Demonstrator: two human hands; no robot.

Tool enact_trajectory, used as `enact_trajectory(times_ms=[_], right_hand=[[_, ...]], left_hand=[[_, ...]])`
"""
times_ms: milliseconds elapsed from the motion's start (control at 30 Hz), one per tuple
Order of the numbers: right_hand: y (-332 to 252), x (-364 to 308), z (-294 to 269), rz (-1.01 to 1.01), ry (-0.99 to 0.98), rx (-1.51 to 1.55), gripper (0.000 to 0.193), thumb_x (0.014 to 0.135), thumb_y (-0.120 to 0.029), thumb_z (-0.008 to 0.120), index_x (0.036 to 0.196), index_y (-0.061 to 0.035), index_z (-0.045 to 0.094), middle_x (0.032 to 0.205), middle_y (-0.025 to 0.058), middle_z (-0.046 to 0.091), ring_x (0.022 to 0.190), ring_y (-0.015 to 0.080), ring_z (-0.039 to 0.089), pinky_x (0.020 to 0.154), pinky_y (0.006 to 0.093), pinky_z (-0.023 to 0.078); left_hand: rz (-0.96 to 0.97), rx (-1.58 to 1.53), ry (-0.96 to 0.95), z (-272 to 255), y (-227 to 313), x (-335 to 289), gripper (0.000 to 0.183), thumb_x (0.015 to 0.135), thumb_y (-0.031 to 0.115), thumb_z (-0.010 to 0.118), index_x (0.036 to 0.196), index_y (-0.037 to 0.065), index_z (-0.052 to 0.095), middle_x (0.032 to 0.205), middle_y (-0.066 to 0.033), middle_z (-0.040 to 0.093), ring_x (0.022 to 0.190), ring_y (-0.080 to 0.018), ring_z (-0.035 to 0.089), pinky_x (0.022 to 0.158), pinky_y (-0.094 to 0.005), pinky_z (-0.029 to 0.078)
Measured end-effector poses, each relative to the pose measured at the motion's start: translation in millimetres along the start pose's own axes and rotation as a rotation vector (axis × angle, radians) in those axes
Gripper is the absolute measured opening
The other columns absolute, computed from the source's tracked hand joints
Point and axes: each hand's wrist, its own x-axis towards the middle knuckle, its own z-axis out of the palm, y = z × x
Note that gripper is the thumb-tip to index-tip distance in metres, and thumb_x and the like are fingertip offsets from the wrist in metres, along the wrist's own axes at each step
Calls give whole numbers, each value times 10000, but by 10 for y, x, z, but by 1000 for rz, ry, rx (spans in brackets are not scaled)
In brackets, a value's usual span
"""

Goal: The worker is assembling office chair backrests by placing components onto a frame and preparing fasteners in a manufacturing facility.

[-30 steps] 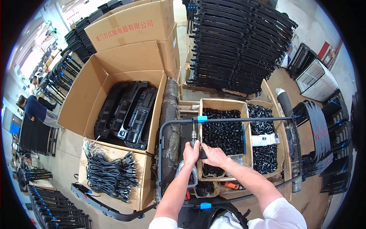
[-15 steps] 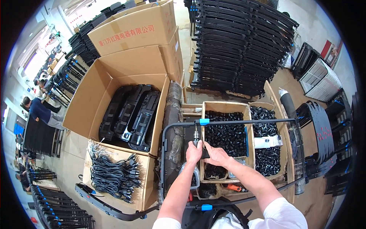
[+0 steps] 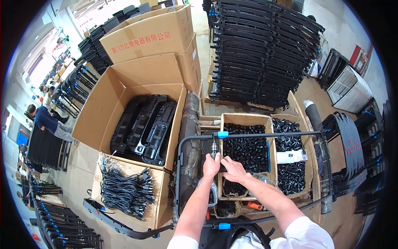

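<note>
A power drill [image 3: 214, 147] with a metal chuck points away from me at the far bar of a black rectangular frame [image 3: 265, 135]. The fingers of my left hand [image 3: 211, 166] wrap around it just behind the chuck. My right hand [image 3: 233, 170] closes on its dark body, most of which the two hands hide. A blue clip [image 3: 223, 135] sits on the far bar close to the drill's tip. Another blue clip [image 3: 224, 226] is on the near bar. The frame lies across a wooden crate holding black knobs [image 3: 244, 149].
An orange-handled tool [image 3: 253, 205] lies in the crate's near part. To the left, bundled black cables [image 3: 124, 189] rest on cardboard beside an open carton [image 3: 95, 112] of black plastic parts [image 3: 143, 124]. Black frames [image 3: 257, 54] are stacked high behind. A person [image 3: 45, 118] stands far left.
The view has shifted slightly, moving the carton and stacks a little down and right. My hands stay on the drill near the far bar.
</note>
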Motion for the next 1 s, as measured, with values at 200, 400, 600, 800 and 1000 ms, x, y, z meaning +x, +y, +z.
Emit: enact_trajectory(times_ms=[200, 400, 600, 800, 1000], right_hand=[[-23, -55, 71, 7, 62, 13, 573, 824, -194, 782, 1329, -67, 541, 1323, 204, 561, 1151, 447, 652, 985, 534, 545], [-59, -116, 60, 23, 48, 2, 579, 836, -220, 797, 1334, -70, 543, 1379, 204, 541, 1191, 442, 640, 1003, 531, 540], [-98, -171, 58, 15, 44, 46, 538, 851, -232, 794, 1302, -77, 545, 1403, 203, 523, 1210, 446, 631, 1013, 539, 533], [-79, -208, 84, 31, 13, 75, 611, 846, -257, 803, 1350, -47, 529, 1483, 219, 481, 1236, 458, 614, 1044, 527, 517], [-90, -273, 102, 22, 52, 13, 617, 848, -289, 809, 1353, -59, 540, 1486, 218, 481, 1225, 448, 624, 1031, 520, 527]], left_hand=[[35, -1, 26, 25, -84, -17, 754, 1003, 614, 567, 1316, -72, 561, 1168, -375, 699, 1144, -513, 680, 998, -544, 526], [8, -9, 27, 64, -120, -57, 731, 982, 622, 593, 1327, -20, 542, 1186, -353, 705, 1152, -503, 680, 997, -551, 526], [10, 11, 43, 52, -137, -129, 726, 983, 615, 596, 1319, -26, 538, 1173, -342, 713, 1135, -499, 687, 988, -550, 528], [27, 3, 54, 72, -172, -178, 718, 984, 609, 599, 1309, -30, 546, 1144, -349, 716, 1116, -502, 691, 975, -549, 531], [54, -17, 92, 118, -232, -231, 681, 980, 601, 613, 1217, -36, 613, 1198, -316, 704, 1131, -497, 679, 976, -549, 525]])
